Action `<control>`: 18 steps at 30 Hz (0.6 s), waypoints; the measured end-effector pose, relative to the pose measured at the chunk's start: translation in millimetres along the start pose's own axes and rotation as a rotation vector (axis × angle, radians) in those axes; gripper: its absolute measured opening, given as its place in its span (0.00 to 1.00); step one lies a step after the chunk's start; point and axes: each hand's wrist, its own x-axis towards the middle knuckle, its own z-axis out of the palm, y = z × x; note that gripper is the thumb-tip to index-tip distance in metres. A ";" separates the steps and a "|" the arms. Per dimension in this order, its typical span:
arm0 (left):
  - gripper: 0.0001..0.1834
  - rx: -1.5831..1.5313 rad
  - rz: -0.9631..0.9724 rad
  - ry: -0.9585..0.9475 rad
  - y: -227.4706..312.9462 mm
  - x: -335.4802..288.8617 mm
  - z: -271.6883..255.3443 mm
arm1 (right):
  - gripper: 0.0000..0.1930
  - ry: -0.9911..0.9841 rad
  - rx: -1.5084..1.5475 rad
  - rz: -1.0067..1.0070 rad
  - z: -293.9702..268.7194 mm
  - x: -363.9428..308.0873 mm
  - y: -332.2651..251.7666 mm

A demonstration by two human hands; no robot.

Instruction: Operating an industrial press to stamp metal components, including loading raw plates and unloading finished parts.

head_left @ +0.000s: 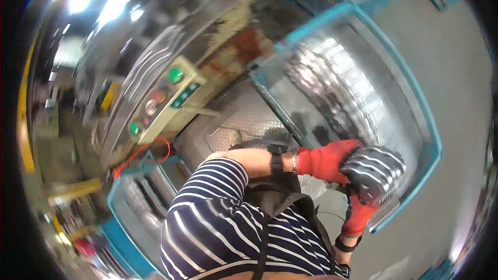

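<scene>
In red gloves, both hands hold a small stack of curved, shiny metal pieces [377,168] at the right. My left hand [327,162] grips the stack from its left end, the fingertips partly hidden by the dark front of the pieces. My right hand [360,212] closes on the stack's near, lower side, with part of its fingers out of sight. The stack is held above the near end of a blue-framed metal bin [433,142]. Inside the bin lie long rows of similar shiny pieces [337,78], blurred by motion.
A machine control box [168,101] with green and red buttons is at the left. Below it an orange cable [165,148] hangs near a second blue bin [122,202] holding metal pieces. Tread plate [241,111] covers the floor by the machine; grey floor [446,62] lies to the right.
</scene>
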 end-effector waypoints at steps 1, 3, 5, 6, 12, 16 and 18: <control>0.46 0.024 0.041 0.078 19.8 -1.5 -16.6 | 0.14 0.008 0.221 0.098 -5.6 2.9 -12.9; 0.41 0.187 0.042 0.057 58.0 -6.7 -60.6 | 0.13 -0.023 0.437 0.175 -3.8 19.4 -35.1; 0.37 0.306 0.062 0.142 92.8 -19.8 -105.0 | 0.15 0.041 0.379 -0.168 27.8 44.2 -51.3; 0.37 0.428 0.088 0.173 109.6 -28.5 -126.0 | 0.16 0.011 0.492 -0.216 46.6 53.7 -60.2; 0.40 1.024 0.098 0.318 167.4 -85.6 -253.9 | 0.12 -0.250 1.572 0.100 183.1 96.8 -161.2; 0.36 1.157 -0.162 0.377 165.1 -114.5 -352.7 | 0.10 -0.371 1.392 -0.206 272.8 126.8 -268.2; 0.24 1.164 -0.401 0.382 153.1 -130.1 -411.7 | 0.09 -0.208 0.926 -0.589 320.3 137.4 -323.3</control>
